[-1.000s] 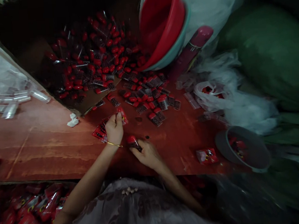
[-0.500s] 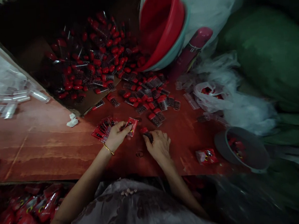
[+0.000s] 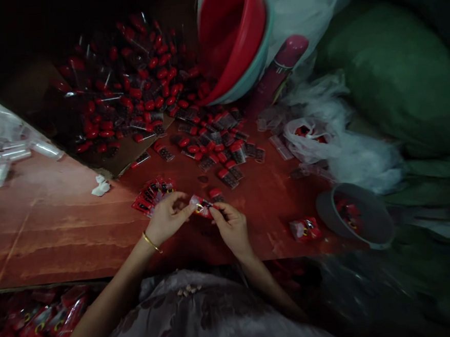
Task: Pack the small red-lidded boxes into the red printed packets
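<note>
A small red printed packet is held between both hands over the red table. My left hand, with a gold bracelet at the wrist, pinches its left end. My right hand pinches its right end with thumb and fingers. Just beyond the right fingers lies a small clear container with a red cap. A fanned stack of red packets lies beside my left hand. Farther back are several red-capped containers with dark contents.
A cardboard box spills red-capped containers at the back left. Red and teal basins lean behind, beside a pink bottle. A grey bowl and a red packet are on the right. Clear tubes lie left.
My right hand has let go of the red-capped container, left on the table, and now grips the packet. The packet has come down nearer my right hand. The view has shifted slightly.
</note>
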A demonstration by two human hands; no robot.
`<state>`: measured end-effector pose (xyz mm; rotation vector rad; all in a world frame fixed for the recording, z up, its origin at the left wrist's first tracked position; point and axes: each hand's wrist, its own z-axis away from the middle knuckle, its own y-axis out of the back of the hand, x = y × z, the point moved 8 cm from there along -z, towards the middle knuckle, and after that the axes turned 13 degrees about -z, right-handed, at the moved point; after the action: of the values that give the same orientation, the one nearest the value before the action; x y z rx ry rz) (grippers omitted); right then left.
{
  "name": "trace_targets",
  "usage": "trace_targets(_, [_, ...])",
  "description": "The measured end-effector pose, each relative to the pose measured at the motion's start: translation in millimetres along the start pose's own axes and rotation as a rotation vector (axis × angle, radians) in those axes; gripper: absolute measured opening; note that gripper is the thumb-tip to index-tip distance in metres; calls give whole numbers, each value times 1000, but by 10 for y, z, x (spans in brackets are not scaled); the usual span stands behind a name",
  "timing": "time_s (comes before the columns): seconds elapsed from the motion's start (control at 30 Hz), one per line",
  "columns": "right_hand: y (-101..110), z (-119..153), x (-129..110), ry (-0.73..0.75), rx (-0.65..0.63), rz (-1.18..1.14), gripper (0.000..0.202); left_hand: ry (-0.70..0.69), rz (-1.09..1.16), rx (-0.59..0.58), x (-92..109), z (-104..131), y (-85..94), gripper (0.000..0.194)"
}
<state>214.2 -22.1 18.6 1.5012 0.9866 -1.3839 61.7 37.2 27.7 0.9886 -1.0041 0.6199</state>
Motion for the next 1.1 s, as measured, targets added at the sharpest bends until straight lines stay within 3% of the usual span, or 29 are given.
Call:
trace_targets(0.1, [-46, 72, 144, -113, 131, -170, 18, 165, 286, 25, -174, 86, -105, 39])
trace_targets(0.27, [-249, 74, 154, -144, 5, -185, 20, 216, 452, 163, -260, 124, -140, 34])
trace_targets(0.53, [-240, -52, 75, -93, -91, -53, 20, 261, 502, 150, -239, 79, -127, 38])
trace_targets(0.6, [-246, -111, 7, -43, -149, 11, 21, 273, 541, 191, -247, 66, -87, 38])
trace_targets(0.7, [-198, -277, -220, 204, -293, 255, 23, 307, 621, 237, -260, 41, -11, 39])
trace_targets(0.8, [-187, -408, -316, 462, -608, 605, 50, 341, 686, 231, -249, 16, 43, 41])
trace_targets(0.9, [-94, -493, -194, 501, -846, 864, 65, 363, 727, 212, -233, 7, 57, 41])
trace_targets(0.97, [-42, -498, -164, 514, -899, 923, 59, 371, 744, 203, -230, 9, 44, 41])
trace_targets(1.1, [5, -443, -175, 497, -876, 948, 32, 403, 772, 175, -250, 17, -22, 41])
